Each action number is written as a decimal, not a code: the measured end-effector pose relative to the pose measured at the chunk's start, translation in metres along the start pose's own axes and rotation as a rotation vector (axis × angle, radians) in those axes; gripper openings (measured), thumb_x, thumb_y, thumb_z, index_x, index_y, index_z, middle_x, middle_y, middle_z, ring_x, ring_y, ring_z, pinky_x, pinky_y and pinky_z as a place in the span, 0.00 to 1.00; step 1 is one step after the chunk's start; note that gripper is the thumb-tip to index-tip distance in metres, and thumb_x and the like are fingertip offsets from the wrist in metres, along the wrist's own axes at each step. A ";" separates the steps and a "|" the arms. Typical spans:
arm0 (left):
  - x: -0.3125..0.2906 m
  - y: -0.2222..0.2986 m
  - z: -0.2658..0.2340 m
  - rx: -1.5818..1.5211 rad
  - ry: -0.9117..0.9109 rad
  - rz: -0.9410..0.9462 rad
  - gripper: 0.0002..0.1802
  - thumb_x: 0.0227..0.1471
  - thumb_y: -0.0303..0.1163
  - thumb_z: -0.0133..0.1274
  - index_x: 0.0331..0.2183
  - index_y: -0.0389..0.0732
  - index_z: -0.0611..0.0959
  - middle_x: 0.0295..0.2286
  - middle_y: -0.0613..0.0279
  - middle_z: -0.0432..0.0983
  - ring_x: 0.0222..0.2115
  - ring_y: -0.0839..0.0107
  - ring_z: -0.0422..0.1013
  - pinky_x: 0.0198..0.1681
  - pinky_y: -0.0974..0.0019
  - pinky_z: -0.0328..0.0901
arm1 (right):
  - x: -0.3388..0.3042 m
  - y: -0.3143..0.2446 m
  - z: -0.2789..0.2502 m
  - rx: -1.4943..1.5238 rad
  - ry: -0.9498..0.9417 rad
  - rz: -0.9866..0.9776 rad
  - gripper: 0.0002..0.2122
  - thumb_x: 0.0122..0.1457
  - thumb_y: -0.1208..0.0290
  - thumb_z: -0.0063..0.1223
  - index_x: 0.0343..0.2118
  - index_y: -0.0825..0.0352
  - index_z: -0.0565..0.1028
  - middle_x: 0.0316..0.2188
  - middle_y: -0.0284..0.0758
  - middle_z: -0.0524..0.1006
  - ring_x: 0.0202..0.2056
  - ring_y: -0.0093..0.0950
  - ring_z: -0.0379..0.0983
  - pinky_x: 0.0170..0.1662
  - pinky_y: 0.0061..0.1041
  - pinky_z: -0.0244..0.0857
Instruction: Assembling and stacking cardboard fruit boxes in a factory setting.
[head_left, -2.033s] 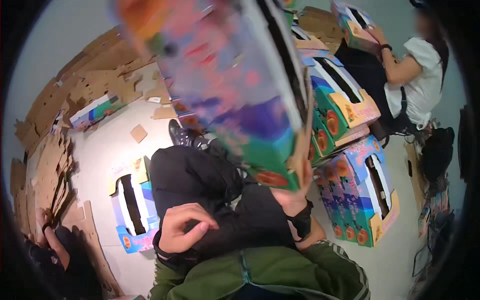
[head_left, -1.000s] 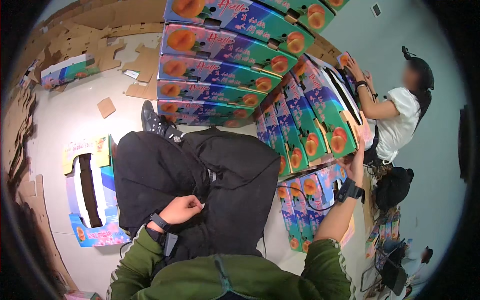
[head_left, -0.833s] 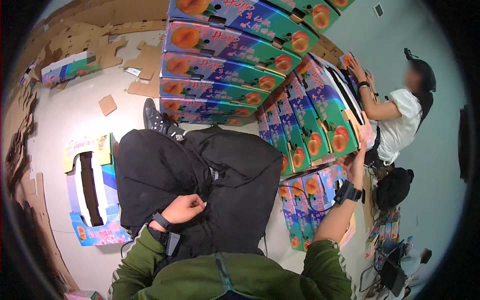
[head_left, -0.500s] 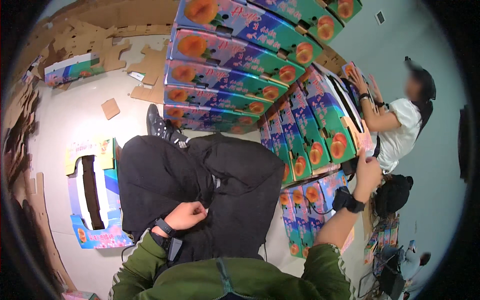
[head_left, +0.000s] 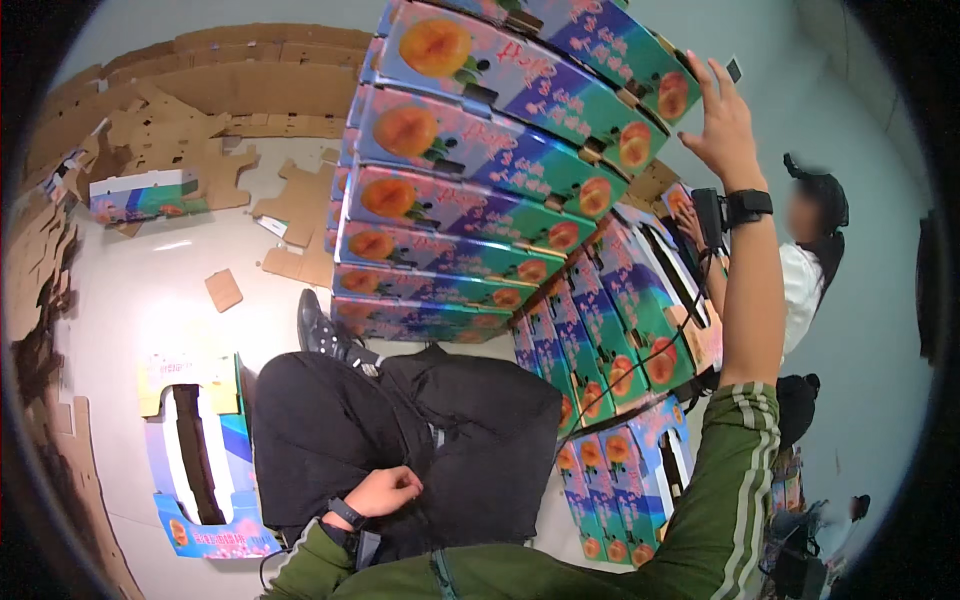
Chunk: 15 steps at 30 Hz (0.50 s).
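Observation:
My right hand (head_left: pixel 728 130) is raised at the right end of the tall stack of printed fruit boxes, its fingers spread. Those fingertips are beside the green end of the upper box (head_left: pixel 610 55); I cannot tell whether they touch it. On my black-trousered lap lies my left hand (head_left: pixel 385 492), fingers curled in, with nothing visible in them. The stacked boxes are purple, blue and green, with orange peaches on them. To the left of my legs, a fruit box (head_left: pixel 238 455) with a long slot in its top stands on the floor.
A second row of fruit boxes (head_left: pixel 640 290) leans at the right, with a smaller group (head_left: pixel 610 490) below it. A black cable crosses them from my right wrist. Another person (head_left: pixel 805 290) is behind the row. Flattened cardboard (head_left: pixel 150 125) covers the far left.
My right hand has risen from beside the right-hand row to the top of the tall stack, and its fingers have spread. My left hand stays on my lap. The view has tilted upward.

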<state>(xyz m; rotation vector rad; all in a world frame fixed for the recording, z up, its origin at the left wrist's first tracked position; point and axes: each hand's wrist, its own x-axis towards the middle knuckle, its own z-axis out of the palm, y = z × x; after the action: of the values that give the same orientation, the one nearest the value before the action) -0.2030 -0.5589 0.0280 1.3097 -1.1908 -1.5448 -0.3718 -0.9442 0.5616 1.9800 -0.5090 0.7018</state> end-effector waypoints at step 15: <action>0.018 -0.017 -0.002 0.016 -0.042 -0.012 0.14 0.56 0.37 0.56 0.38 0.37 0.83 0.33 0.57 0.83 0.36 0.66 0.79 0.42 0.67 0.70 | 0.003 0.012 0.035 0.266 0.071 0.044 0.49 0.33 0.73 0.71 0.64 0.59 0.58 0.58 0.39 0.65 0.59 0.43 0.62 0.63 0.37 0.58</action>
<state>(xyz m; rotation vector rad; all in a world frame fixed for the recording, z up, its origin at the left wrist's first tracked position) -0.2037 -0.5718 0.0073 1.3024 -1.2260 -1.5814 -0.3675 -0.9814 0.5578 2.1866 -0.4349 0.9029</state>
